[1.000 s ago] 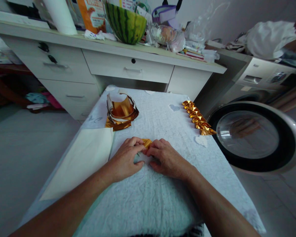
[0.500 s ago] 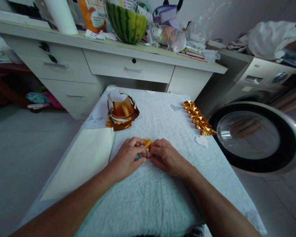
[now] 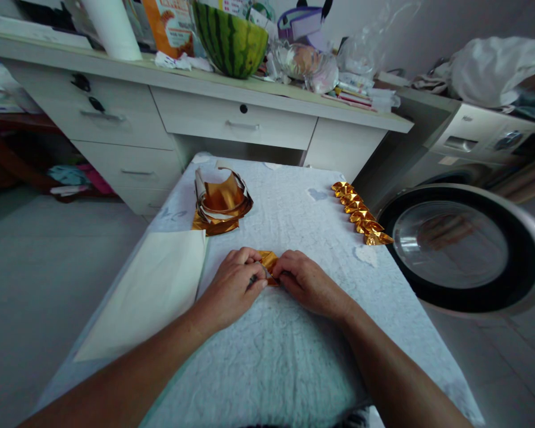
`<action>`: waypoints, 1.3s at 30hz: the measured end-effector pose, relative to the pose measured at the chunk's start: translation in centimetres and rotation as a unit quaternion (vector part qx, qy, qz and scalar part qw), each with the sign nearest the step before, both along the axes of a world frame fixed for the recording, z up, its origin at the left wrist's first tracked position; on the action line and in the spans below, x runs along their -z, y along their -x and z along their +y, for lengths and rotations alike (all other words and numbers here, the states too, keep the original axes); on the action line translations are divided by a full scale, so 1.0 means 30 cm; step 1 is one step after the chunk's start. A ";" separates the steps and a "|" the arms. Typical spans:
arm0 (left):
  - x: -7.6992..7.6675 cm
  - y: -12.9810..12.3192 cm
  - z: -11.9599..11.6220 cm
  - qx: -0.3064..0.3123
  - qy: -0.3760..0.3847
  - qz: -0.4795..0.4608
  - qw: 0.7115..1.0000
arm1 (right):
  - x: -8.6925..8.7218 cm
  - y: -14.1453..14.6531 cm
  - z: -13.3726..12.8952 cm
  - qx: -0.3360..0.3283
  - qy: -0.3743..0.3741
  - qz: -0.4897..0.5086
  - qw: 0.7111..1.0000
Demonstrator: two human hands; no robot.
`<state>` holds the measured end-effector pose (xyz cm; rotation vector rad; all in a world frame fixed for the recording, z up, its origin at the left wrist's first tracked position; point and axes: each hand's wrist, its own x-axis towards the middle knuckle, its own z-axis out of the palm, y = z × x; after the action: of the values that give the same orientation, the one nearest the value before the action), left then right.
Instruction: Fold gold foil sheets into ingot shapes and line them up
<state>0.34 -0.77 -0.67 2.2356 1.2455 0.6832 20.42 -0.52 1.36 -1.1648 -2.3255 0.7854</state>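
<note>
Between my two hands lies a small piece of gold foil paper [image 3: 268, 260], partly folded, with a greyish underside showing near my fingers. My left hand [image 3: 238, 279] pinches its left side. On the right side, my right hand [image 3: 305, 282] has its fingers closed on the foil's edge. My fingers cover much of the piece. Farther up on the left stands a loose curl of gold foil sheets [image 3: 223, 199]. A row of several folded gold foil pieces [image 3: 359, 214] lies at the table's right edge.
A cream sheet of paper [image 3: 147, 291] lies on the left of the cloth-covered table [image 3: 285, 202]. Behind it stands a white desk [image 3: 236, 122] bearing a cut watermelon [image 3: 232, 41] and clutter. An open washing machine door [image 3: 455, 246] juts out at the right.
My right hand has shifted slightly right, and more of the foil's lower edge shows between my hands. My left hand stays almost in place.
</note>
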 end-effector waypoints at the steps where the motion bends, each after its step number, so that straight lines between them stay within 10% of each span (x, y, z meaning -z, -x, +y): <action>1: 0.001 -0.001 0.000 -0.002 -0.001 0.000 1.000 | 0.001 0.000 0.000 -0.002 0.000 -0.004 1.000; 39: 0.000 -0.032 -0.001 -0.038 -0.033 0.027 0.998 | 0.015 0.029 -0.005 0.028 -0.009 -0.049 0.998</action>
<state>1.29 -0.79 -0.66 2.2839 1.3594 0.7074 19.54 -0.66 0.91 -1.2807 -2.3618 0.7021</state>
